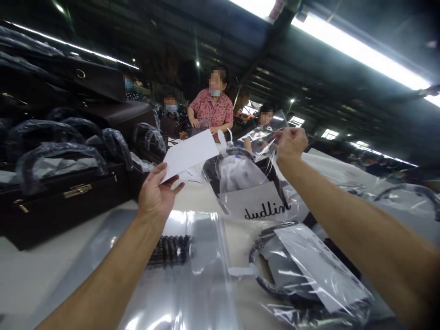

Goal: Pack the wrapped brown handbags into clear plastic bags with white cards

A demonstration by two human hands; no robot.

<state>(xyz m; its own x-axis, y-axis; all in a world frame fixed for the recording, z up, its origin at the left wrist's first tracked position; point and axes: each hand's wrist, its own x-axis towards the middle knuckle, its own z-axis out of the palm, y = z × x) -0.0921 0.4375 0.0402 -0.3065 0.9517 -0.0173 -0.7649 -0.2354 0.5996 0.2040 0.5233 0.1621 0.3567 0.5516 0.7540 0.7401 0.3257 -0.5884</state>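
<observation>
My left hand holds a blank white card by its lower left corner, thumb on one face and fingers behind. Raised at the right, my right hand pinches the edge of a clear plastic bag. Below that bag lies a dark handbag with white stuffing and a pale sheet with mirrored black lettering. Nearer to me rests another bag wrapped in clear plastic, with a white printed card on it. Under my left forearm is a stack of clear plastic sleeves with dark coiled cords.
Dark brown handbags with plastic-wrapped handles are piled along the left. A white tag lies on the pale table. Across the table stands a person in a pink patterned shirt; other people are farther back. More wrapped bags sit at the right.
</observation>
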